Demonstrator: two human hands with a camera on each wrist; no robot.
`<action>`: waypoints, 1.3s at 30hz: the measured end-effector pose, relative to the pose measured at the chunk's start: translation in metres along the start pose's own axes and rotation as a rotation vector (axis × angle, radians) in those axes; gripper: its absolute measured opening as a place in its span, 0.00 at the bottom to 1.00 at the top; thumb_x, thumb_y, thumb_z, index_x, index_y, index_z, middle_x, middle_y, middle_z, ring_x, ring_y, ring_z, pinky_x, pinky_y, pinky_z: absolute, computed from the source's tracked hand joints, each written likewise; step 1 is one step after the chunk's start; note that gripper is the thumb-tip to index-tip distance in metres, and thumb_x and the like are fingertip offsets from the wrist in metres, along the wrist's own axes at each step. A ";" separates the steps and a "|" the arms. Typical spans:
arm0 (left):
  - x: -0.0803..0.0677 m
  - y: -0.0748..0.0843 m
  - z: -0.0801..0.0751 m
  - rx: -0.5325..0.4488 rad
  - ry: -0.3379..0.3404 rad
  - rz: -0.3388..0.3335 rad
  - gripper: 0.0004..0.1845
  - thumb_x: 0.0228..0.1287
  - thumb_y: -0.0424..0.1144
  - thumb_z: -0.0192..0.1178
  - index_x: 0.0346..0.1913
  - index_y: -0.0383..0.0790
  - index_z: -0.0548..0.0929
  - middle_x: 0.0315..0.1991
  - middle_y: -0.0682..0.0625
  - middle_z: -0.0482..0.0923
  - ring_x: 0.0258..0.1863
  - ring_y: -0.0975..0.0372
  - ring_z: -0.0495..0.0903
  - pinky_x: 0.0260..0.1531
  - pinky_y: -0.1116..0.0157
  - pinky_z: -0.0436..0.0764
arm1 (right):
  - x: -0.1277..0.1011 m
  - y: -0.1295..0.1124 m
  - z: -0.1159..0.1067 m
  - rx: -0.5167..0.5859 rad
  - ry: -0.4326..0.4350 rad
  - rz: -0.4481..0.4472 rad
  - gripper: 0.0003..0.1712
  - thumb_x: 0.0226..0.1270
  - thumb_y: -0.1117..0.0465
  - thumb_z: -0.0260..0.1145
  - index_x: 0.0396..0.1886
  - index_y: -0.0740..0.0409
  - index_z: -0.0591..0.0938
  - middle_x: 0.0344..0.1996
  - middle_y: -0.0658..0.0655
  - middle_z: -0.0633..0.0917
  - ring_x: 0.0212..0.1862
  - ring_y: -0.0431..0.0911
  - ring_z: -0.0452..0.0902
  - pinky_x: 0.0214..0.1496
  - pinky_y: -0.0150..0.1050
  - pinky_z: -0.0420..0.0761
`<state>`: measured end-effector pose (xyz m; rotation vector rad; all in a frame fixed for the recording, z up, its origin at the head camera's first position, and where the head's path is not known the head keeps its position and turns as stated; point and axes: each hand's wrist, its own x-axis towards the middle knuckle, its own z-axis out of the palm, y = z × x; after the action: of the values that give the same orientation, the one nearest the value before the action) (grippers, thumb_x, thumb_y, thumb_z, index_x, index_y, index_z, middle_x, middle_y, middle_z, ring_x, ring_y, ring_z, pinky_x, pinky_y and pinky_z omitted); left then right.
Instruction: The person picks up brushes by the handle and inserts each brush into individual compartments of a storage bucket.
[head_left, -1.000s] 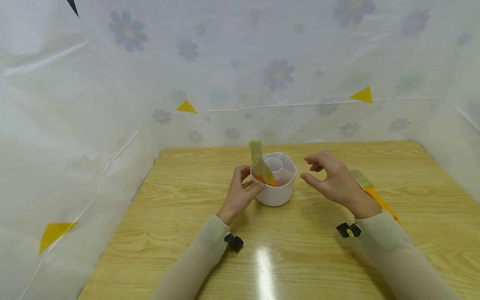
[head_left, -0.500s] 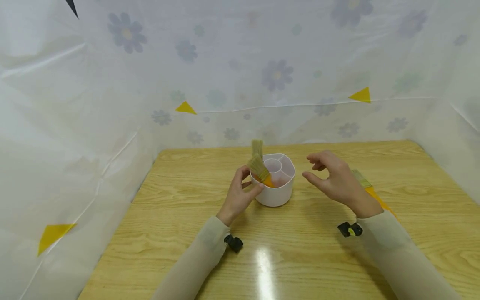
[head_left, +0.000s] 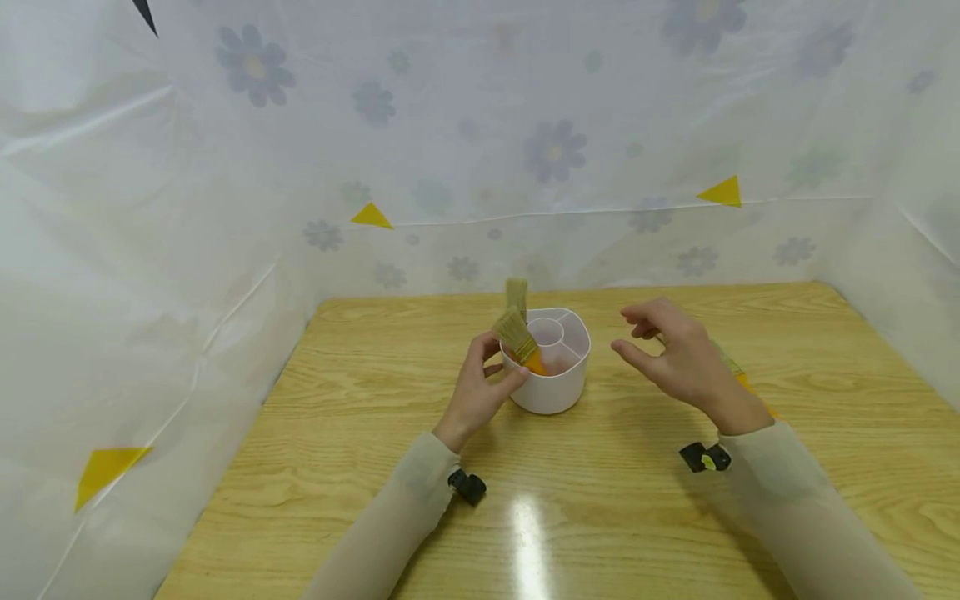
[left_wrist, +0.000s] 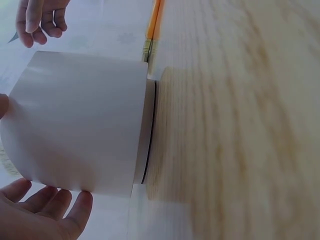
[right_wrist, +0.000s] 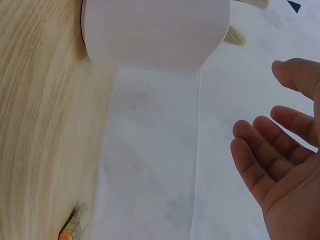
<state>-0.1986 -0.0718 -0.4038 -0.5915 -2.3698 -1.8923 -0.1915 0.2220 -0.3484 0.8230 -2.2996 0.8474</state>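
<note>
A white round organizer (head_left: pixel 549 395) with inner dividers stands upright on the table. My left hand (head_left: pixel 477 390) grips its left side, thumb at the near rim and fingers curled against the wall, as the left wrist view also shows. Two paintbrushes stand in its left part, bristles up: a tilted near brush (head_left: pixel 516 332) with an orange handle, and a far brush (head_left: pixel 517 292) behind it. My right hand (head_left: pixel 678 358) hovers to the right of the organizer, fingers loosely bent, holding nothing. Partly hidden behind that wrist, another paintbrush (right_wrist: pixel 71 229) lies on the table.
The wood-grain table (head_left: pixel 360 467) is bordered at the back and sides by white sheeting (head_left: pixel 450 167) printed with flowers. Yellow triangular markers (head_left: pixel 722 192) are stuck on it. A small black device (head_left: pixel 468 486) sits on each wrist.
My right hand has drifted slightly right, away from the organizer, and covers more of the lying paintbrush. The near brush in the organizer leans slightly further left. My left hand keeps its place.
</note>
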 end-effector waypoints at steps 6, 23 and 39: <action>0.000 0.002 0.000 -0.004 0.000 0.006 0.32 0.62 0.43 0.64 0.65 0.43 0.63 0.62 0.48 0.66 0.64 0.57 0.65 0.59 0.53 0.71 | 0.001 0.000 -0.003 0.000 -0.006 0.011 0.26 0.50 0.67 0.76 0.51 0.63 0.79 0.42 0.55 0.81 0.38 0.45 0.78 0.42 0.31 0.76; -0.006 0.038 -0.004 -0.028 -0.004 -0.009 0.26 0.64 0.31 0.59 0.63 0.30 0.64 0.63 0.36 0.64 0.64 0.44 0.64 0.59 0.45 0.68 | 0.000 0.000 -0.009 -0.027 -0.022 0.064 0.23 0.54 0.66 0.73 0.51 0.62 0.79 0.42 0.53 0.80 0.38 0.45 0.77 0.41 0.34 0.76; 0.004 -0.003 0.000 -0.026 0.031 0.019 0.25 0.67 0.38 0.59 0.64 0.38 0.65 0.63 0.43 0.66 0.63 0.51 0.66 0.58 0.48 0.70 | -0.002 0.007 -0.011 -0.045 -0.019 0.073 0.23 0.54 0.66 0.74 0.51 0.62 0.79 0.43 0.55 0.80 0.38 0.45 0.78 0.40 0.36 0.77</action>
<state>-0.2028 -0.0715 -0.4051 -0.5798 -2.3156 -1.9135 -0.1922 0.2354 -0.3451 0.7347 -2.3688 0.8193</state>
